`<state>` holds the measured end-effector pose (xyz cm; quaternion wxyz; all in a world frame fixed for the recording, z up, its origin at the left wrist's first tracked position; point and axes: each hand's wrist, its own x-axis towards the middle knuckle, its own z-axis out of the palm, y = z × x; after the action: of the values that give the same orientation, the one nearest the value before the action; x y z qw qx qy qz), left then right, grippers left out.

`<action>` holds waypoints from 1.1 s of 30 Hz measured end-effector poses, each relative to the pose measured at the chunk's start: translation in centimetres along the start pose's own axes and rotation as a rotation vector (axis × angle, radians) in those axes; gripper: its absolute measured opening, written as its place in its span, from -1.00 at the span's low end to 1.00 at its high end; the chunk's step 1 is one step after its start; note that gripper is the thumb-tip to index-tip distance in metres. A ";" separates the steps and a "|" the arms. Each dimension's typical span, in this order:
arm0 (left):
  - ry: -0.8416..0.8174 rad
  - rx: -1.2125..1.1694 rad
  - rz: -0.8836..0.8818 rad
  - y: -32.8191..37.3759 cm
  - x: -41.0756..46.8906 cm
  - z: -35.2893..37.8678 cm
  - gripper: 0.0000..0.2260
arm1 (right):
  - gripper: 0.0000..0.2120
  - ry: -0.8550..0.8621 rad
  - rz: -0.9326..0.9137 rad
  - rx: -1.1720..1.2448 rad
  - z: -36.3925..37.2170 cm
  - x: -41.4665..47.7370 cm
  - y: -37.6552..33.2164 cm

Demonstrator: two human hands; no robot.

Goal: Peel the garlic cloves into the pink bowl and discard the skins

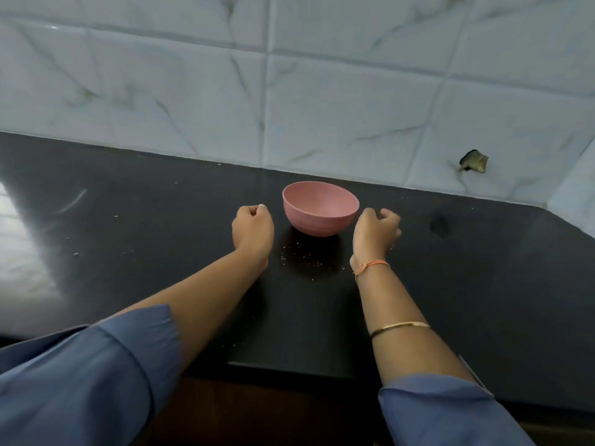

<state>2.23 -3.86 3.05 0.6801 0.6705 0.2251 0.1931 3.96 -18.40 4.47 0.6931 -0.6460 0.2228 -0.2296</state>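
The pink bowl (320, 209) stands upright on the black counter (161, 226), close to the tiled wall; its inside is hidden from this angle. Just left of the bowl, my left hand (253, 232) is curled into a fist, and a small white garlic piece (262, 206) peeks out at its fingertips. My right hand (375, 235) rests just right of the bowl with its back up and its fingers curled under. Its palm is hidden, so I cannot see whether it holds anything.
Small bits of garlic skin (309, 257) lie scattered on the counter in front of the bowl, between my wrists. A few white specks lie farther left. The marble-patterned tile wall (322, 91) runs along the back, with a broken hole (475, 160) at the right.
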 end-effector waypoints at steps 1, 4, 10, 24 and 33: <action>-0.002 -0.005 -0.008 0.0 0.6 0.8 -0.82 | -0.61 -0.019 0.040 0.017 0.3 0.6 0.1; -0.011 -0.038 -0.060 0.2 2.4 2.8 -0.79 | -0.81 -0.074 0.086 0.089 1.8 2.7 0.7; -0.179 -0.012 -0.185 0.6 4.6 5.1 -0.65 | -0.58 -0.152 0.247 0.099 3.1 3.3 0.4; -0.079 -0.006 -0.367 3.8 -1.7 -1.7 -0.84 | -0.72 -0.224 0.359 -0.070 0.6 -3.8 -3.0; -0.170 0.151 -0.361 3.9 -0.7 -3.9 -0.85 | -0.78 -0.389 0.403 -0.300 0.2 -6.1 -2.0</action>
<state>-0.44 -0.94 6.98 0.6680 0.6824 0.2969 -0.0065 -0.83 -14.66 6.54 0.6511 -0.7157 0.2411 0.0757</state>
